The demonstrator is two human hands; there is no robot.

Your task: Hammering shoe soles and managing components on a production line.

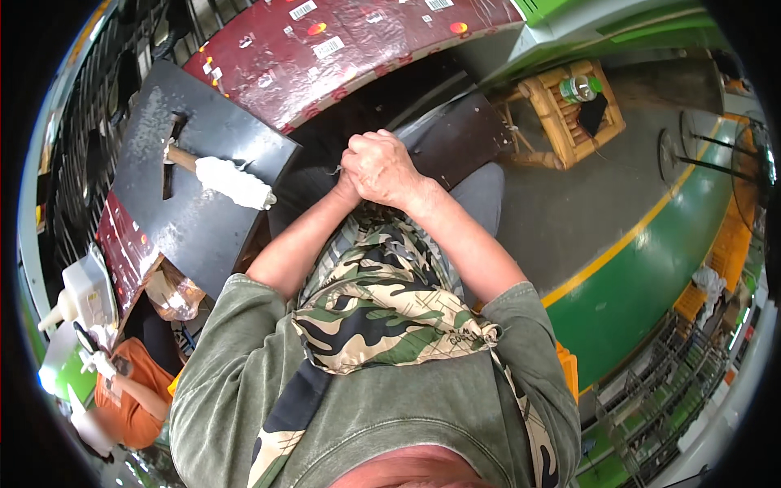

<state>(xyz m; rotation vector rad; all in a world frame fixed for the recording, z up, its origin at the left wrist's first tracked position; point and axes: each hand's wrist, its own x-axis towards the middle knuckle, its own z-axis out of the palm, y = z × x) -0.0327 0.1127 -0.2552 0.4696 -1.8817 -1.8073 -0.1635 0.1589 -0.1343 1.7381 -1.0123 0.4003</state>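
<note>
My two hands are pressed together above my lap, in front of the camouflage apron (399,317). My right hand (384,167) is closed, its fingers curled over my left hand (350,185). Most of the left hand is covered; what shows of it looks closed as well. A tiny pale bit sticks out at its left side, and I cannot make out what, if anything, lies between the palms. To the left, a hammer (183,159) with a dark head and wooden handle rests on a dark metal tabletop (154,220). White wrapping (236,184) covers the handle's lower part.
Ahead stands a maroon-covered surface (268,69) with stickers. A dark board (455,142) lies beyond my hands. At right, a bamboo stool (561,146) carries a green-capped bottle (579,89) and a dark flat object. Lower left, a person in orange (134,390) wears white gloves.
</note>
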